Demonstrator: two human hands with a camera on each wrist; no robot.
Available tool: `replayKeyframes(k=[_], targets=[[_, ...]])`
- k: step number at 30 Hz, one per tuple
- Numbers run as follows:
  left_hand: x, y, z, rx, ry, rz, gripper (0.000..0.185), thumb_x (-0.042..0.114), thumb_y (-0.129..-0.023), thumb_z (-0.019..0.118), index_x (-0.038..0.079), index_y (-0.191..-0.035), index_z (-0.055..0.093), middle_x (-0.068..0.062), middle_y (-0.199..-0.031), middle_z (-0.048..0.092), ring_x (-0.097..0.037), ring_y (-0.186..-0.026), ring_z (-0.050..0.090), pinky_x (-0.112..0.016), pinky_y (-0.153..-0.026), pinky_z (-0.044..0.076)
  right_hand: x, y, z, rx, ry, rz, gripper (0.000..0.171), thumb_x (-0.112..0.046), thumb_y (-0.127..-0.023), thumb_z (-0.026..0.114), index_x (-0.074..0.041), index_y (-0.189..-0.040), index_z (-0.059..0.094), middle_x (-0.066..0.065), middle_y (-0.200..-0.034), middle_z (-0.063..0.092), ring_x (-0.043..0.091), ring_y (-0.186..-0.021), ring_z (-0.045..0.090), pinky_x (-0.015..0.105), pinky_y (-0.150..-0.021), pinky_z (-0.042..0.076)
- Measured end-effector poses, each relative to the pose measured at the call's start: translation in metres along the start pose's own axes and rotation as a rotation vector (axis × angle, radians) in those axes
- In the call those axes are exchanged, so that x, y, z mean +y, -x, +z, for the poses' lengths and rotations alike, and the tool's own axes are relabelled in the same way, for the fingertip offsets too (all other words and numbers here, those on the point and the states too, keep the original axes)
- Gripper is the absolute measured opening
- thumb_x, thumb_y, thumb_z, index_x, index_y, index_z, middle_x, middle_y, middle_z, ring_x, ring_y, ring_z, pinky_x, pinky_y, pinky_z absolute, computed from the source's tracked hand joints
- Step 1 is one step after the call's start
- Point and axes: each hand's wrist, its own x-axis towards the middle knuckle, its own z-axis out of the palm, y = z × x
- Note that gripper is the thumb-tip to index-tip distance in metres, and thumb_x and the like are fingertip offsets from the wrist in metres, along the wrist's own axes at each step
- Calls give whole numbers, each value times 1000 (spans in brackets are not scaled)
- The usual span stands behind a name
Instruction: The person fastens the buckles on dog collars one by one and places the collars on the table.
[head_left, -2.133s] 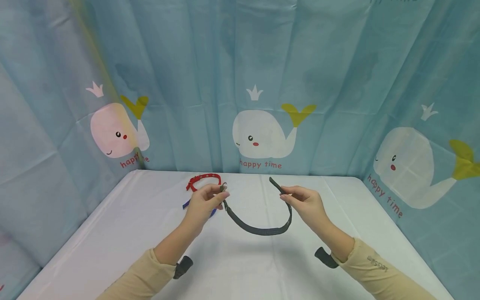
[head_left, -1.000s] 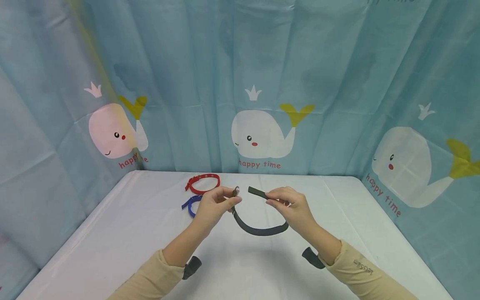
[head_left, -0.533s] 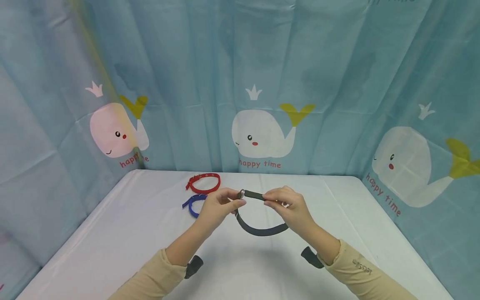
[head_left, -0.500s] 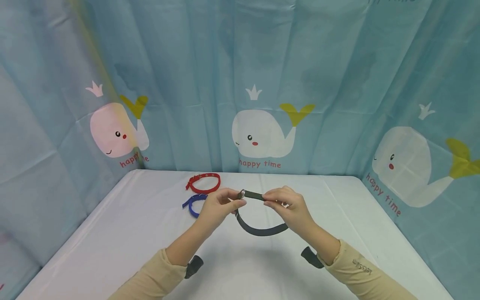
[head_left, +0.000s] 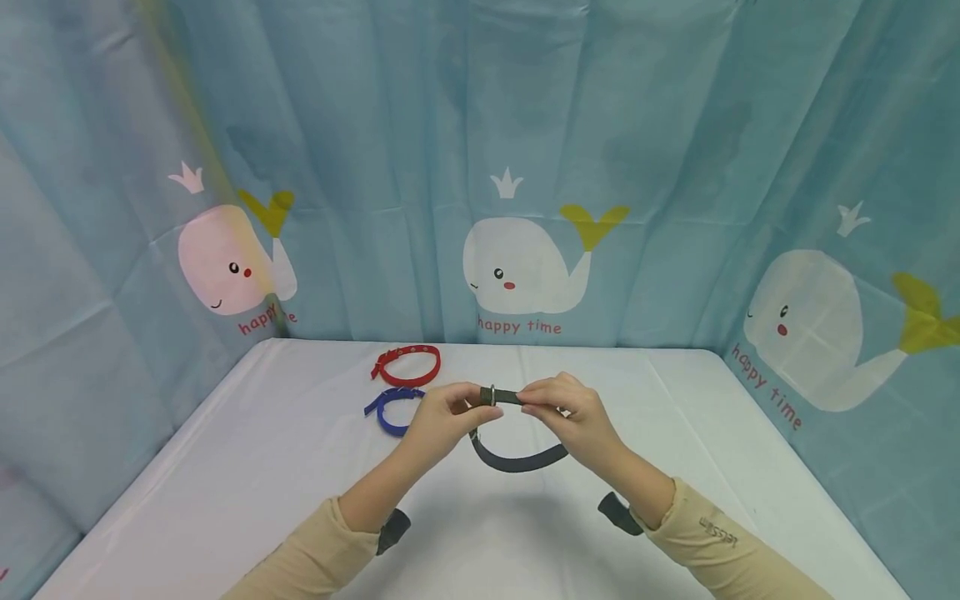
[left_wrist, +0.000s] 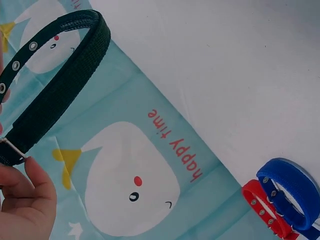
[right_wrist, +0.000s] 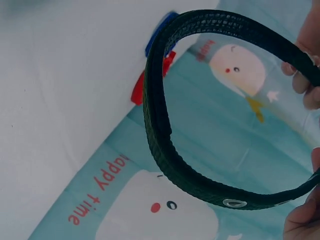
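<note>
A dark green pet collar (head_left: 520, 463) with metal eyelets hangs as a loop between both hands above the table. My left hand (head_left: 442, 421) pinches its buckle end, where a metal ring (head_left: 492, 395) shows. My right hand (head_left: 567, 412) pinches the strap near its free end, which lies at the ring, close to the left fingertips. In the left wrist view, the left hand (left_wrist: 30, 200) holds the collar (left_wrist: 65, 95) by the metal buckle. The right wrist view shows the collar's padded lining (right_wrist: 215, 25) and the right fingers at the edge. How far the tip passes through is hard to tell.
A red collar (head_left: 431, 375) and a blue collar (head_left: 390, 427), both looped, lie on the white table (head_left: 225, 467) at its back left. A blue curtain (head_left: 420, 167) with whale prints stands behind and at the sides. Dark bands (head_left: 618, 513) show at both wrists.
Both hands have drawn together, bringing the strap's free end from well apart to the metal ring. The strap end now overlaps the ring, and the collar forms a closed-looking loop.
</note>
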Motion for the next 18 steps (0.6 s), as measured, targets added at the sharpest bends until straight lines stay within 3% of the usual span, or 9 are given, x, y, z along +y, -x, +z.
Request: replayKeyframes(k=[7,12,15,18], targets=[[-2,3,1,12,64,43,26,12,-93,65,0,-116,68,-9,-89,62,-16,-71,51,-25,-62,46,2,1,2,22,-8,14,21,15,-73,74,2,-90,74,12,-88,71,15,-74,54,21,-59,44],[-2,3,3,47,79,56,24,11,-91,68,4,-114,68,-5,-86,58,-16,-65,48,-23,-57,43,3,1,4,23,-19,27,21,15,-74,73,2,-91,73,12,-87,71,15,-71,52,21,-57,44],[-3,3,4,76,72,57,20,10,-91,68,4,-110,69,-4,-85,58,-15,-65,47,-24,-57,42,3,3,2,3,2,81,21,11,-77,73,1,-95,73,8,-84,69,13,-69,50,23,-56,43],[-3,4,3,132,94,49,19,10,-91,68,3,-109,69,-6,-86,61,-15,-67,48,-24,-58,43,3,9,-2,-16,42,193,23,6,-79,74,-1,-101,72,1,-79,64,11,-69,48,24,-57,42]])
